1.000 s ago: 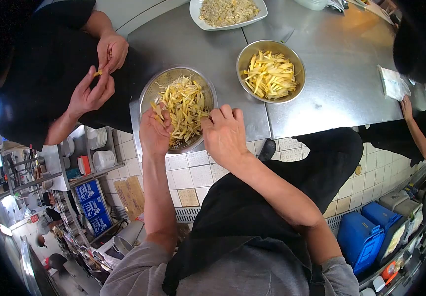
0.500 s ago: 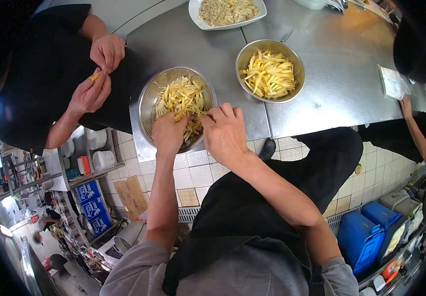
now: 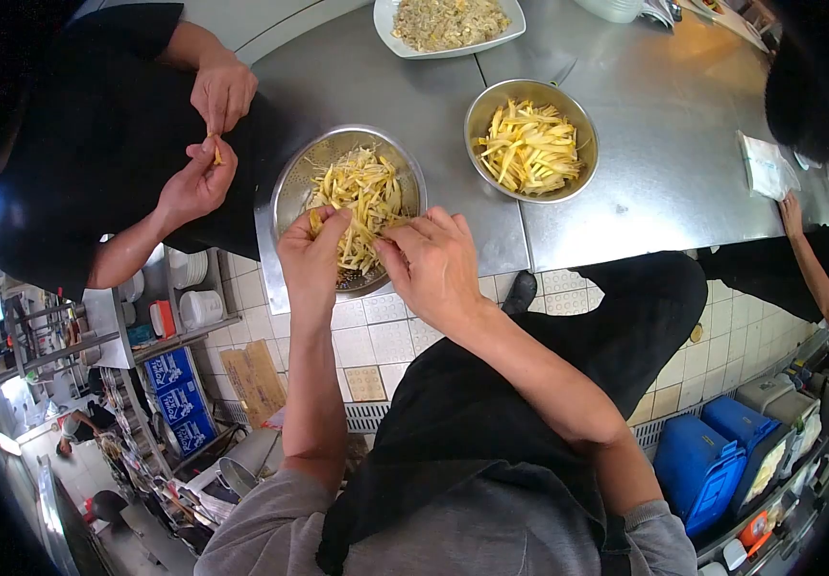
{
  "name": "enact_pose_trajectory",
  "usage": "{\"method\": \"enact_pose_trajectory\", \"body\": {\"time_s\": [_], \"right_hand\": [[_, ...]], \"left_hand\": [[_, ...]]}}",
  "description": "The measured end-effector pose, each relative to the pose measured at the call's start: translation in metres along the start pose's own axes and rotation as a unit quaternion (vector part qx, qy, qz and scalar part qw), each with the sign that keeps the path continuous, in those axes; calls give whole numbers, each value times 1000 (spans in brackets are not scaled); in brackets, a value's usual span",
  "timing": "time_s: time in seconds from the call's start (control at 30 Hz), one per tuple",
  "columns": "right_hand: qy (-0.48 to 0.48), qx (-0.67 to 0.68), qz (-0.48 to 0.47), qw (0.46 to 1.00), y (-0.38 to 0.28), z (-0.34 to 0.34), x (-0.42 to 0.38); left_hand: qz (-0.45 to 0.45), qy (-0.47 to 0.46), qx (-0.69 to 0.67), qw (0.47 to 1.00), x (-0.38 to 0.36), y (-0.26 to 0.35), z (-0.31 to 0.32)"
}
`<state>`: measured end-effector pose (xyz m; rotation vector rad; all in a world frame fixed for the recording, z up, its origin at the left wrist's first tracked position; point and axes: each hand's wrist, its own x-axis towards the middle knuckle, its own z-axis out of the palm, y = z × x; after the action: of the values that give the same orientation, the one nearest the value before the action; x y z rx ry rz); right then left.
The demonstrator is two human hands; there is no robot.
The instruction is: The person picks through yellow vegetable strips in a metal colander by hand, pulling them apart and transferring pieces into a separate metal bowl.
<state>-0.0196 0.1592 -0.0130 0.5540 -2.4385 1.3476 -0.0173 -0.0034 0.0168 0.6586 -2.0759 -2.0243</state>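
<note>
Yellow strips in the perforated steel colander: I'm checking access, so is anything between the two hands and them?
Nothing visible: left hand and right hand are already at the yellow strips in the perforated steel colander.

Colander [image 3: 291, 187] sits at the table [image 3: 645, 182] edge, bowl [image 3: 530, 140] right, plate [image 3: 448, 46] behind.

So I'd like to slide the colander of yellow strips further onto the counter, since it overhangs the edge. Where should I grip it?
Probably the bare rolled rim of the colander on its left side, coming in from the left. The left hand and right hand crowd the near rim, and strips fill the middle.
</note>
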Motion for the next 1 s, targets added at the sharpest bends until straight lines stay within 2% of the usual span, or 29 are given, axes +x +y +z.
{"method": "enact_pose_trajectory", "body": {"time_s": [0.17,0.27,0.33,0.43,0.5,0.63,0.7,0.8,0.97,1.0], "right_hand": [[-11,36,45,998,-4,0,-1],[-10,25,42,999,-2,-4,-1],[13,-30,-3,999,0,-8,2],[25,-89,-46,995,2,-10,7],[28,-93,-61,993,3,-8,9],[38,-81,-86,992,2,-6,10],[41,-82,-90,992,4,-4,9],[42,-91,-96,990,6,-7,7],[52,-86,-88,991,4,-9,9],[49,-61,-60,995,2,-8,8]], "left_hand": [[4,-16,-18,1000,-4,-4,5],[-9,-55,-42,998,-3,-8,-4],[-19,-86,-45,995,-5,-10,-10],[-53,-104,-60,991,-10,-15,-15],[-123,-106,-113,980,-13,-17,-14],[-183,-133,-156,961,-16,-15,-8],[-199,-223,-194,934,-14,-19,-12],[-224,-251,-202,920,-13,-20,-10],[-242,-239,-205,918,-12,-19,-7],[-247,-225,-214,918,-12,-21,-7]]}}
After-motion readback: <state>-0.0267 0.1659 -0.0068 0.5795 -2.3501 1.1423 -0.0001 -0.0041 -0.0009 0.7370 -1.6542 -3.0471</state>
